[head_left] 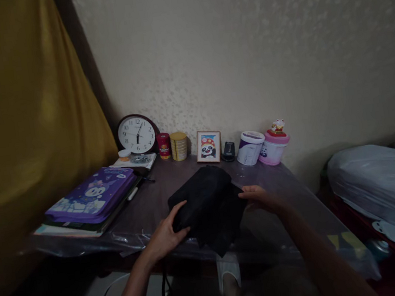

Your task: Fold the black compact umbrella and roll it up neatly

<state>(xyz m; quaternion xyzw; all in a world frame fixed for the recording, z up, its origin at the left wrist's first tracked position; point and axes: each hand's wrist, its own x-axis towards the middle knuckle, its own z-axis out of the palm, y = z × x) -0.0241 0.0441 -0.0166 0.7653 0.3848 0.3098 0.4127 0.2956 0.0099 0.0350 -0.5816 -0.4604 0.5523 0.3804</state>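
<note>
A bundle of black fabric (207, 203) is held over the front of the table, bulky on top, with a loose pointed flap hanging toward me. My left hand (167, 235) grips its left end, thumb below and fingers above. At its right edge, my right hand (259, 198) pinches the fabric between thumb and fingers. What the bundle is exactly, and whether anything lies inside, I cannot make out in the dim light.
Plastic covers the table (294, 208). A purple case (94, 194) lies on folders at left. Along the wall stand a clock (137, 134), a red tin (164, 146), a yellow can (179, 146), a framed panda picture (208, 147), and two tubs (251, 149). White bags (382, 185) sit right.
</note>
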